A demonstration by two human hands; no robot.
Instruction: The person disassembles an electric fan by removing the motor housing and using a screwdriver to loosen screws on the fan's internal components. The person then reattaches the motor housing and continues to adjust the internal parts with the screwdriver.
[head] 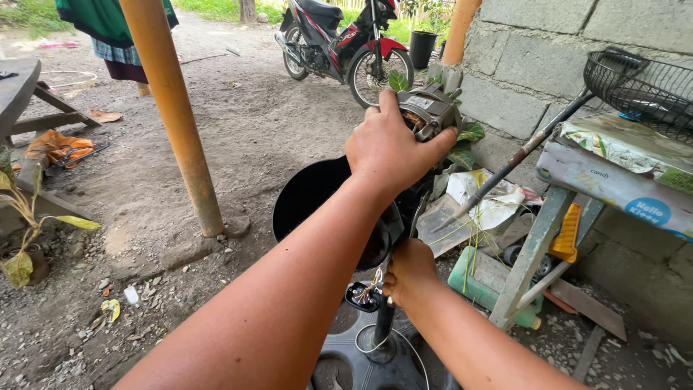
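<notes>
Right now I am gripping the bare fan motor [427,110] with my left hand [390,150], fingers wrapped over its top and thumb pressing along the side, so the hand is clamping it firmly. That motor is sitting at the head of a stand fan, above the black rear housing [317,198], which is tilting toward the dirt ground. My right hand [410,273] is working lower down, closing around the fan's neck, beside a small black switch box [361,296] with coloured wires [372,287] spilling out; the fingers are curling in, but I cannot tell exactly what they are pinching. Below, the dark round base [361,365] is resting on the ground. An orange post [173,115] is standing to the left, a motorcycle [339,43] is parking behind, and a wire basket [642,87] is sitting on a cluttered bench at right.
</notes>
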